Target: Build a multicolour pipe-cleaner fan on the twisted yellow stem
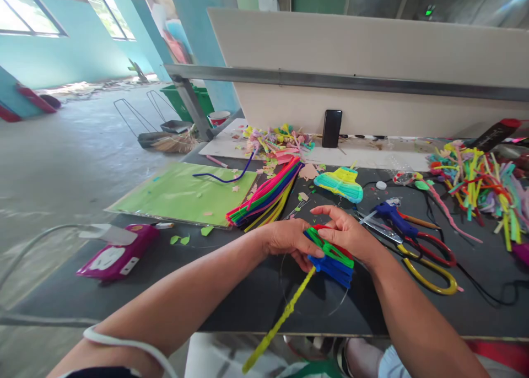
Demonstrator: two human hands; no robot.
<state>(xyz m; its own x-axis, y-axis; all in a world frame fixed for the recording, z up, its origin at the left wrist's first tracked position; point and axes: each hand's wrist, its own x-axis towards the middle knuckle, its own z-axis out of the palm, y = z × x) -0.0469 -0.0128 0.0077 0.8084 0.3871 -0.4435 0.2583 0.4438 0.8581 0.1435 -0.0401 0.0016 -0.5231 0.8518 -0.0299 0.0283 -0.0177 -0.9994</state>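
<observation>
Between my two hands, close to the table's front edge, is a pipe-cleaner piece point(333, 269) in blue, green and red. A yellow pipe cleaner point(279, 328) hangs from it past the edge. My left hand point(295, 240) grips its left side, thumb on the blue part. Pressing on the green and red top from the right is my right hand point(341, 229), its fingers closed on the piece. A thin clear loop of line circles below the hands. Just behind them lie a bundle of colourful pipe cleaners point(268, 193) and a yellow-and-turquoise pipe-cleaner piece point(339, 184).
To the right are scissors point(430, 262) and a blue glue gun point(397, 218) with its cord. Pipe-cleaner scraps point(475, 179) pile at far right. A phone point(332, 129) leans at the back. Left are a green sheet point(173, 196) and a purple tissue pack point(119, 251).
</observation>
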